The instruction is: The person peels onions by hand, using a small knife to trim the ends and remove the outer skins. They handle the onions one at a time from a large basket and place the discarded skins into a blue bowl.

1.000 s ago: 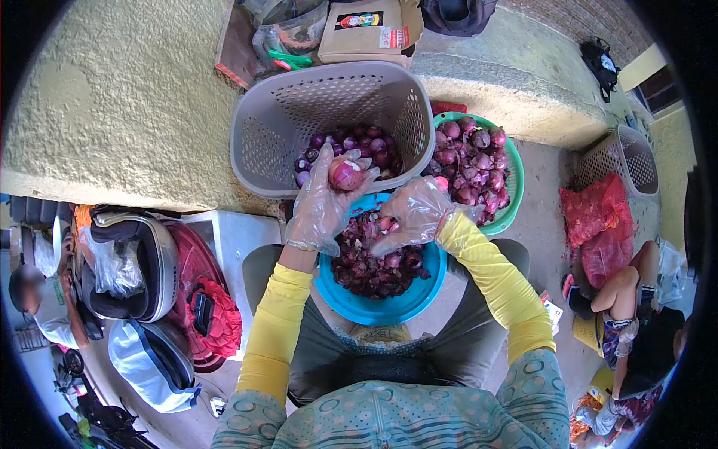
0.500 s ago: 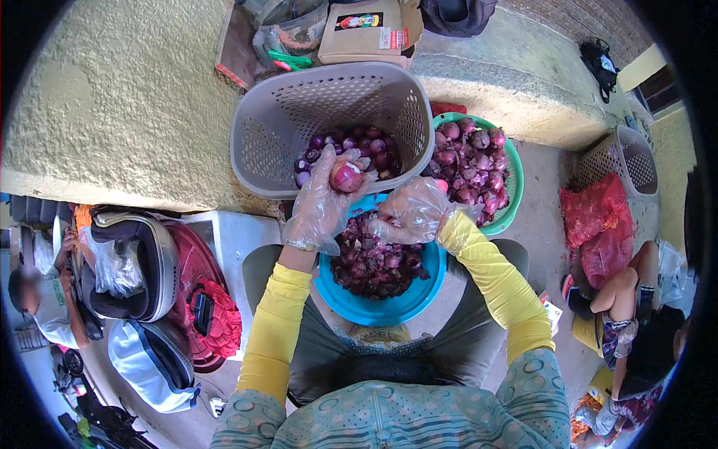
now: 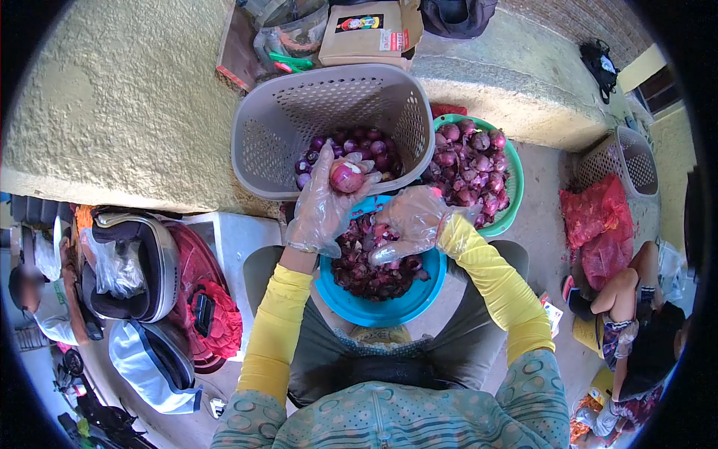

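My left hand (image 3: 318,206), in a clear plastic glove, holds a peeled-looking red onion (image 3: 346,177) with a white patch on top, above the near rim of the grey perforated basket (image 3: 329,93). Shiny purple onions (image 3: 378,146) lie inside that basket. My right hand (image 3: 413,221), gloved too, hovers over the blue basin (image 3: 378,310), its thumb apart from the curled fingers. A small pinkish-red tip shows by its knuckles; what it belongs to is hidden. Dark onion skins (image 3: 374,277) fill the basin between my knees.
A green basin (image 3: 516,179) full of unpeeled onions stands right of the basket. Further right are a red mesh sack (image 3: 598,217), another basket (image 3: 636,161) and a seated person (image 3: 636,337). Helmets (image 3: 138,266) and another person (image 3: 52,299) are at left. A cardboard box (image 3: 366,34) sits behind.
My right hand has shifted slightly, and its thumb has moved away from the fingers, showing onion skins between them. My left hand keeps the onion almost in the same place.
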Action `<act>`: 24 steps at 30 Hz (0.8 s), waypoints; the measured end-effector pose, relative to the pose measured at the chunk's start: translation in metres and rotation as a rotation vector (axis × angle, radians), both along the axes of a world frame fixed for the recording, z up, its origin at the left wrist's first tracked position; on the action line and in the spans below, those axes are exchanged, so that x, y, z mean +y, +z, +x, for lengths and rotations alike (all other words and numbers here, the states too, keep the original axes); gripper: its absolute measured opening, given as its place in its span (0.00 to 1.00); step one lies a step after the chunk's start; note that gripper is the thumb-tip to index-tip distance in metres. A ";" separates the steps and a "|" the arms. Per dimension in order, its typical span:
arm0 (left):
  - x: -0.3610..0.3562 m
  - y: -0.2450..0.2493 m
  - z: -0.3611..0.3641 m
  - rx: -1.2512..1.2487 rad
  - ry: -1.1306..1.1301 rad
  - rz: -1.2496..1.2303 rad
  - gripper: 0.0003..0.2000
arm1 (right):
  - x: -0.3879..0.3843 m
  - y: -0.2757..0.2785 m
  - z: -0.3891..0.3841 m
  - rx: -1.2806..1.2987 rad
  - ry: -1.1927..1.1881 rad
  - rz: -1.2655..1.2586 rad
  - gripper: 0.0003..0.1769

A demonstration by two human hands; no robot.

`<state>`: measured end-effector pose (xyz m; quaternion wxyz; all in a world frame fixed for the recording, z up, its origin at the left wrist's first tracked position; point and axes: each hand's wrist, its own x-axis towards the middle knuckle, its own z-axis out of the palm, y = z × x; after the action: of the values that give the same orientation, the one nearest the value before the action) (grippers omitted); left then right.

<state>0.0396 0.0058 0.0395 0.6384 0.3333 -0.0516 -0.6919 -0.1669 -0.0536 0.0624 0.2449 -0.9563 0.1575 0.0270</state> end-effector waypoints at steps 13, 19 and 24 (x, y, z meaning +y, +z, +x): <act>0.005 -0.002 -0.015 -0.137 -0.187 -0.025 0.27 | -0.009 -0.001 -0.002 -0.454 -0.430 -0.013 0.32; 0.003 -0.001 -0.017 -0.115 -0.203 -0.038 0.27 | -0.010 0.001 -0.002 -0.358 -0.415 -0.032 0.34; 0.005 0.003 -0.016 -0.168 -0.227 -0.015 0.29 | -0.008 0.007 0.001 -0.412 -0.452 0.066 0.31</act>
<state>0.0236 0.0108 0.0424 0.5520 0.3771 -0.1475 -0.7289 -0.1662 -0.0612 0.0696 0.3023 -0.8739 0.3123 -0.2176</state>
